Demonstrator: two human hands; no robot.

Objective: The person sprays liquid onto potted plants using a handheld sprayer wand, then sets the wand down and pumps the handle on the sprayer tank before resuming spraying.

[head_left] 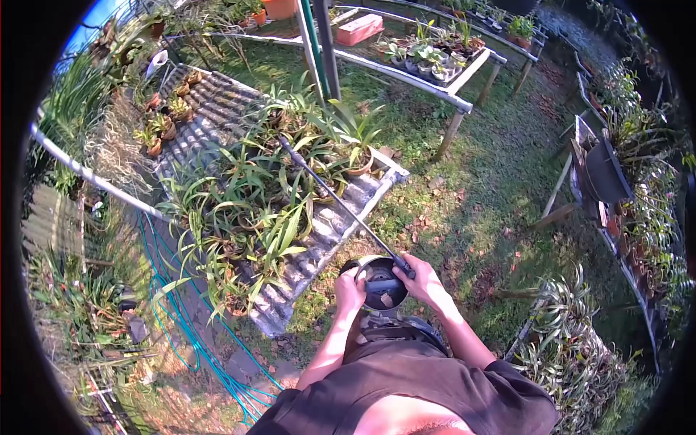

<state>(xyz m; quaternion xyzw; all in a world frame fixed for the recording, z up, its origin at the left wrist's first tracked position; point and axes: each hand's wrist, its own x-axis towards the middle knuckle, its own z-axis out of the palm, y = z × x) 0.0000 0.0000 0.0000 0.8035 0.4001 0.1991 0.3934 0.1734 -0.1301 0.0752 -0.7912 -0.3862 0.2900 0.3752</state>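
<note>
A dark round tank with a black top [385, 296], which looks like a pump sprayer, is held in front of my body. My left hand [351, 290] is closed at its left side, around what looks like the black handle. My right hand [421, 280] grips the black handle end of a long thin spray wand [346, 208]. The wand slants up and left, its far end over the leafy potted plants [250, 192] on a corrugated sheet bench [293, 290]. Leaves hide what its tip touches, if anything.
Teal hose [190, 330] lies on the ground at left. Green and dark posts [320, 51] rise behind the plants. A bench with small pots and a pink planter [359, 30] stands at the back. A hanging dark pot [607, 172] is at right, grey-green plants [573, 341] at lower right.
</note>
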